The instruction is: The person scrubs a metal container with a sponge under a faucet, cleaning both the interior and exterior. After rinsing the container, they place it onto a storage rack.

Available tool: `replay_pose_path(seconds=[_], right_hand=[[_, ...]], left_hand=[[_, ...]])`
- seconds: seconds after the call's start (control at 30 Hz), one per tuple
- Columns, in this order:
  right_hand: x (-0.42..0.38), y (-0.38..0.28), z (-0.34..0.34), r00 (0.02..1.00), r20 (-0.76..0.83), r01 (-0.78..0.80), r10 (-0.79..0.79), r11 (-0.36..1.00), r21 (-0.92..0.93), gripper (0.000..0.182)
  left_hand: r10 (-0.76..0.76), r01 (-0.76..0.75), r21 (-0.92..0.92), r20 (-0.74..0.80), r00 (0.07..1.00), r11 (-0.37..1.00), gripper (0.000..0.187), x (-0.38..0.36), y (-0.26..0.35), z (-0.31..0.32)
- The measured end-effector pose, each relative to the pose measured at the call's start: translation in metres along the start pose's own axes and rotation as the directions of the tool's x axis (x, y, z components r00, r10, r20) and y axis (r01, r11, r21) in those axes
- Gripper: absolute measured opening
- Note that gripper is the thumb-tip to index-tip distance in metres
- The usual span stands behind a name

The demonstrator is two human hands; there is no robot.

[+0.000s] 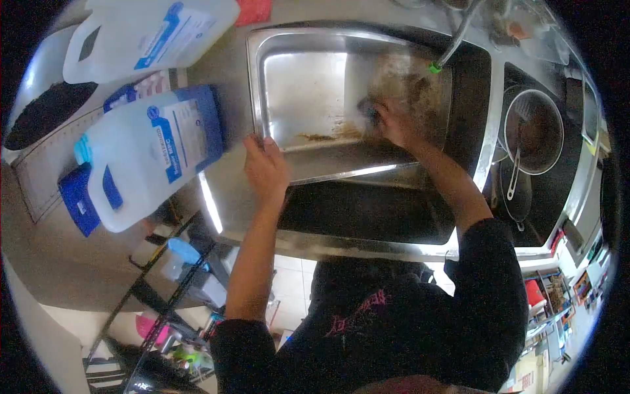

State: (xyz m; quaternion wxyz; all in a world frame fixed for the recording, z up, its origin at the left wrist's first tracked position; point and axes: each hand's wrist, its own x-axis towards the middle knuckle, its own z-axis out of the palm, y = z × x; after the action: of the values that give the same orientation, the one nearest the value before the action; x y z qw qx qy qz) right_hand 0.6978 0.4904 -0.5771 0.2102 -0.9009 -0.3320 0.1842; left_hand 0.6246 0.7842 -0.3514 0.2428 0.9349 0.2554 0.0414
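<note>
A large rectangular steel pan (305,82) lies across the sink, with brown grime and wet smears on its inner right side. My left hand (267,164) is closed on the pan's left front corner, thumb over the rim. Inside the pan, my right hand (394,123) presses a dark scouring pad (369,110) against the bottom near the brown residue. The fingers of that hand are partly blurred, and most of the pad is hidden beneath them. A faucet hose with a green tip (434,67) hangs over the pan's right back corner.
Two large white jugs with blue labels, a near one (147,148) and a far one (154,36), stand on the left counter. The right basin holds a round pot (554,148) with a slotted turner (514,172). Below left is a black wire shelf (157,322) with containers.
</note>
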Motion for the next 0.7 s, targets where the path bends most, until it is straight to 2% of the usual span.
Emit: replay_pose_path(seconds=[0.03,0.07,0.1,0.13,0.17,0.2,0.23,0.27,0.3,0.33,0.37,0.4,0.43,0.5,0.53,0.57,0.6,0.63,0.7], right_hand=[[-0.014,0.012,0.017,0.984,-0.099,-0.147,0.150,0.988,0.037,0.050],[-0.021,0.027,0.037,0.868,-0.249,-0.407,0.429,0.903,0.136,0.047],[-0.019,0.044,0.055,0.650,-0.338,-0.627,0.681,0.731,0.269,0.044],[-0.011,0.064,0.069,0.400,-0.350,-0.761,0.847,0.520,0.389,0.042],[0.004,0.081,0.078,0.217,-0.308,-0.824,0.926,0.343,0.452,0.039],[0.020,0.096,0.085,0.091,-0.260,-0.851,0.961,0.211,0.481,0.037],[0.037,0.110,0.092,0.071,-0.212,-0.885,0.975,0.160,0.438,0.035],[0.053,0.125,0.099,0.113,-0.172,-0.928,0.979,0.166,0.332,0.034],[0.068,0.142,0.112,0.261,-0.174,-0.948,0.950,0.286,0.139,0.032],[0.082,0.152,0.122,0.389,-0.232,-0.914,0.892,0.406,0.027,0.031],[0.094,0.128,0.112,0.374,-0.412,-0.837,0.831,0.494,0.236,0.032],[0.107,0.102,0.100,0.345,-0.577,-0.690,0.740,0.617,0.379,0.033],[0.112,0.074,0.097,0.420,-0.797,-0.542,0.435,0.824,0.164,0.033],[0.110,0.002,0.050,0.497,-0.615,-0.543,0.612,0.772,0.331,0.031],[0.093,-0.011,0.040,0.500,-0.617,-0.544,0.608,0.775,0.322,0.031],[0.077,-0.022,0.034,0.682,-0.508,-0.371,0.526,0.847,0.380,0.032],[0.068,-0.026,0.030,0.825,-0.401,-0.193,0.398,0.866,0.462,0.033],[0.060,-0.015,0.038,0.823,-0.403,-0.195,0.401,0.865,0.463,0.033],[0.045,0.020,0.068,0.657,-0.455,-0.487,0.601,0.800,0.352,0.034]], left_hand=[[-0.007,0.007,-0.003,0.007,1.000,1.000,0.033,0.000,0.000,-0.001],[-0.023,0.023,-0.002,0.023,0.999,1.000,0.033,0.001,0.000,-0.001],[-0.038,0.038,-0.002,0.035,0.999,0.999,0.034,0.001,0.000,0.000],[-0.038,0.038,-0.010,0.031,0.999,0.999,0.034,0.001,-0.001,0.001],[-0.008,0.008,0.009,0.004,1.000,1.000,0.034,0.001,-0.003,0.003],[0.022,-0.021,0.034,-0.021,1.000,0.999,0.034,0.002,-0.005,0.003],[0.019,-0.018,0.038,-0.022,1.000,0.999,0.034,0.001,-0.006,0.002],[0.032,-0.031,0.044,-0.023,0.999,0.999,0.034,0.001,-0.006,0.002],[0.046,-0.045,0.046,-0.029,0.999,0.998,0.034,0.002,-0.006,0.003],[0.043,-0.042,0.045,-0.034,0.998,0.998,0.034,0.003,-0.005,0.003],[0.037,-0.037,0.018,-0.020,0.999,0.999,0.034,0.003,-0.005,0.003],[0.029,-0.029,-0.008,-0.002,1.000,1.000,0.034,0.002,-0.005,0.002],[0.023,-0.023,-0.008,0.002,1.000,1.000,0.034,0.001,-0.006,0.002],[-0.006,0.006,0.086,0.000,1.000,0.996,0.034,0.002,-0.007,0.005],[-0.011,0.011,0.078,0.001,1.000,0.997,0.034,0.002,-0.006,0.005],[-0.020,0.019,0.038,0.015,1.000,0.999,0.034,0.001,-0.006,0.004],[-0.023,0.023,0.000,0.032,0.999,1.000,0.034,0.002,-0.005,0.003],[-0.019,0.019,0.000,0.033,0.999,1.000,0.034,0.002,-0.004,0.003],[0.008,-0.008,-0.004,0.029,1.000,1.000,0.035,0.003,-0.001,0.000]])
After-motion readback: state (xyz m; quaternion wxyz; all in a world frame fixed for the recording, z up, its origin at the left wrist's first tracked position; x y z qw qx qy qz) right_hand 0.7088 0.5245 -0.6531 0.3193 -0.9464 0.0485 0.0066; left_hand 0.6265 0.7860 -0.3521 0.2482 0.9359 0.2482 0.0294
